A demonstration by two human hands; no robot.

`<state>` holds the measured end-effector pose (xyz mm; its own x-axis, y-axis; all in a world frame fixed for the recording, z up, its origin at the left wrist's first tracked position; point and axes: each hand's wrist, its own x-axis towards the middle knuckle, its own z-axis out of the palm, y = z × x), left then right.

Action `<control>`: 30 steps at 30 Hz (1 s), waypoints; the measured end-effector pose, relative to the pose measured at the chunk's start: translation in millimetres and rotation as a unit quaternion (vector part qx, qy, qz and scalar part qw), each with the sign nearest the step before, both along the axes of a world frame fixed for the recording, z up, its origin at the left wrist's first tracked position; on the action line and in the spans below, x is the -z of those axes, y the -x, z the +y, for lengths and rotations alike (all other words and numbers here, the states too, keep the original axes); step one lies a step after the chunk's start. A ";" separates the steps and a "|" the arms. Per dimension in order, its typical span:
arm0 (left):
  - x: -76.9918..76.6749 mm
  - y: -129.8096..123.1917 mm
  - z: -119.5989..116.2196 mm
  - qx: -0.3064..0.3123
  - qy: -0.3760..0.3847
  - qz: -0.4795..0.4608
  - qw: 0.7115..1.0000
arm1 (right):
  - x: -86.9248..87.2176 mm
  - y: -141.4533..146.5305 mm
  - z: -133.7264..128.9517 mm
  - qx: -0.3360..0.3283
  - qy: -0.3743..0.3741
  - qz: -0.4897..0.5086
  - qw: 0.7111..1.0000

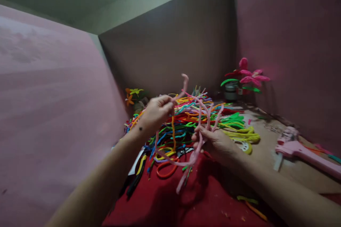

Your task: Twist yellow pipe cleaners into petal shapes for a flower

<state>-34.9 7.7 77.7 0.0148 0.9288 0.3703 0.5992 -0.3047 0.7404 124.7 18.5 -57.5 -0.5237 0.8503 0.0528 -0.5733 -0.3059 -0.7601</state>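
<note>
A bunch of pink pipe cleaners point(195, 156) is joined low down, with several loose stems rising from it. My right hand point(213, 140) is closed around this bunch, and its free ends stick up past the fingers. One long stem curves from the join over to my left hand point(160, 111), which pinches it; the bent tip stands up above the fingers. Behind and below both hands lies a heap of pipe cleaners point(183, 127) in many colours. Some of the heap is hidden by my hands.
A pink glue gun point(306, 149) rests on brown cardboard point(266, 163) at right. Pliers with black and yellow handles point(138, 173) lie at left, near scissors point(185, 150). Pink pipe-cleaner flowers point(254, 77) in a grey pot point(231, 91) stand at the back. Walls enclose three sides.
</note>
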 end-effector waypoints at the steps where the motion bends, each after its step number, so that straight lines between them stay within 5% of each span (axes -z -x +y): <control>1: 12.6 -16.7 -6.9 0.031 0.057 -0.027 0.998 | 0.1 0.7 0.1 0.004 0.001 0.006 1.000; 5: 50.9 -48.5 -13.7 0.098 0.196 -0.084 0.972 | 2.8 4.6 0.1 0.038 -0.044 0.017 0.998; 14: 79.3 -55.0 7.6 0.091 0.169 -0.072 0.979 | -3.0 2.5 -8.9 0.060 -0.176 -0.096 0.978; 19: 89.4 -57.2 2.0 0.037 0.028 -0.021 0.999 | -2.4 3.6 -9.7 0.072 -0.176 -0.112 0.975; 22: 91.1 -52.7 2.4 0.027 0.060 -0.103 0.992 | -3.1 4.1 -9.5 0.045 -0.134 -0.096 0.985; 25: 91.5 -42.9 5.3 0.051 0.138 -0.225 0.963 | -1.6 3.7 -6.7 -0.014 -0.067 -0.034 0.997; 30: 98.3 -29.0 8.7 0.087 0.164 -0.354 0.917 | 5.9 1.8 -0.4 -0.047 -0.046 -0.031 0.997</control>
